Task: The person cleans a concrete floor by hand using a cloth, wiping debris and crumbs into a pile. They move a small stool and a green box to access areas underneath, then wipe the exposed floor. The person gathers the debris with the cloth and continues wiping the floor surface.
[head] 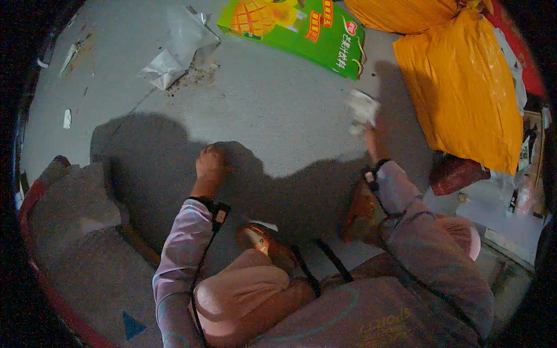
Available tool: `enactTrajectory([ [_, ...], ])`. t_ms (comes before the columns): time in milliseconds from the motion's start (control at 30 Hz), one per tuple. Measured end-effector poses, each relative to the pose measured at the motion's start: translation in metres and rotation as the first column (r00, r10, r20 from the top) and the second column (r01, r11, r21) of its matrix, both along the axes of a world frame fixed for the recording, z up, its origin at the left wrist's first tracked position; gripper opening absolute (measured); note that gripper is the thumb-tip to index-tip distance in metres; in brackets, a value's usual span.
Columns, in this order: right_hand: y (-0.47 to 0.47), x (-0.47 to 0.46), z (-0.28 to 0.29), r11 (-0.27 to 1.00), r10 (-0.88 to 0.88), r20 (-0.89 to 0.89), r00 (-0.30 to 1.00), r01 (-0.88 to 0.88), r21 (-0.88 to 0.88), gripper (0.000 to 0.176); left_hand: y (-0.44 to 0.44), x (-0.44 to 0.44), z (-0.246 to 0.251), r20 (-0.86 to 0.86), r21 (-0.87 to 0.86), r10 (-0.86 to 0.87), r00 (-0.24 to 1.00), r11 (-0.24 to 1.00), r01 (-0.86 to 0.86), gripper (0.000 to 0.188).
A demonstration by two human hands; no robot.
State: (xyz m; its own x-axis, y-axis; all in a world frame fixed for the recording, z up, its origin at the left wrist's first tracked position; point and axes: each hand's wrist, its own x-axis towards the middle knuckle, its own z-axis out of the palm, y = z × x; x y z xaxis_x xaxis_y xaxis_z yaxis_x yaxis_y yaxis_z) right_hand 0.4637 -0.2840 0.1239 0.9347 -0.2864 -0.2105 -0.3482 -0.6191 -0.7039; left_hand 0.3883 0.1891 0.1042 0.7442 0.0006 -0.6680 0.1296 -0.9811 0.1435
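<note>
My right hand (pixel 371 130) reaches forward over the grey floor (pixel 278 122), gripping a white tissue or cloth (pixel 364 106) that is blurred. Left of it, my left hand (pixel 212 164) hangs over my shadow with its fingers curled. Its underside is dark, so whether it holds anything is hidden. A clear plastic bag (pixel 187 32) lies at the far left, with a crumpled silvery wrapper (pixel 163 69) beside it. Brown crumbs and dirt (pixel 198 80) are scattered around the wrapper.
A green mango-drink carton (pixel 300 37) with a cord handle lies ahead. Orange plastic bags (pixel 461 91) fill the upper right, above a dark red bag (pixel 459 174). A clear bottle (pixel 524 195) stands at the right. A white scrap (pixel 67 118) and a grey mat (pixel 74 243) are left.
</note>
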Motion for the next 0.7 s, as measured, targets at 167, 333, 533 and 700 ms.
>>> enactTrajectory([
  [167, -0.024, 0.002, -0.035, 0.988, -0.002, 0.053, 0.999, 0.011, -0.156, 0.044, -0.003, -0.006, -0.009, 0.147, 0.034, -0.068, 0.987, 0.997, 0.064, 0.056],
  [333, 0.221, 0.080, -0.082, 0.867, 0.487, 0.339, 0.805, -0.397, -0.301, 0.017, -0.004, 0.017, -0.014, -0.165, 0.013, -0.069, 0.984, 0.997, 0.072, 0.062],
  [533, 0.407, 0.108, 0.027, 0.670, 0.725, 0.297, 0.621, -0.736, -0.097, 0.027, 0.000, 0.014, -0.019, -0.026, -0.048, -0.071, 0.997, 0.996, 0.070, 0.060],
  [700, 0.365, 0.144, 0.069, 0.291, 0.955, -0.064, 0.289, -0.957, 0.017, 0.049, 0.013, 0.011, -0.018, 0.061, -0.102, -0.194, 0.979, 0.975, 0.199, 0.063],
])
